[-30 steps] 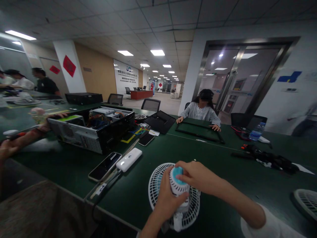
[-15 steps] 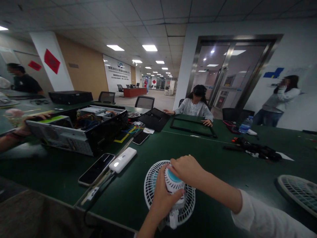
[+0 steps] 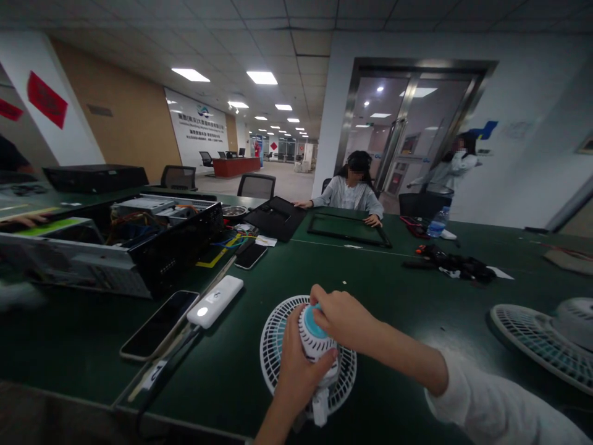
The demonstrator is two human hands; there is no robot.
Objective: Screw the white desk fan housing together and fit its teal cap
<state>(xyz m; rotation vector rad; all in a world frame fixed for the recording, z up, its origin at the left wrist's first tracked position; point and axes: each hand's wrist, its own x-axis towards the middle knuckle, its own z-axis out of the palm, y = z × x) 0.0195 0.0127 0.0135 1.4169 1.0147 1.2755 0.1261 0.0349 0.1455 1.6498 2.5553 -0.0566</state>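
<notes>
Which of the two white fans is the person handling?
The front fan, held by the left hand and right hand; the other fan lies untouched at the right edge.

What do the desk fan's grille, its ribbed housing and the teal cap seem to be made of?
The desk fan's grille looks like white moulded plastic: thin, even ribs without metallic glint. The ribbed white housing looks like similar plastic, with a soft sheen. The teal cap seems smooth plastic too, though it is partly covered, so that is less certain.

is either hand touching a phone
No, the left hand and right hand are both on the hub of the small white fan, and the nearer phone lies apart to the left.
</notes>
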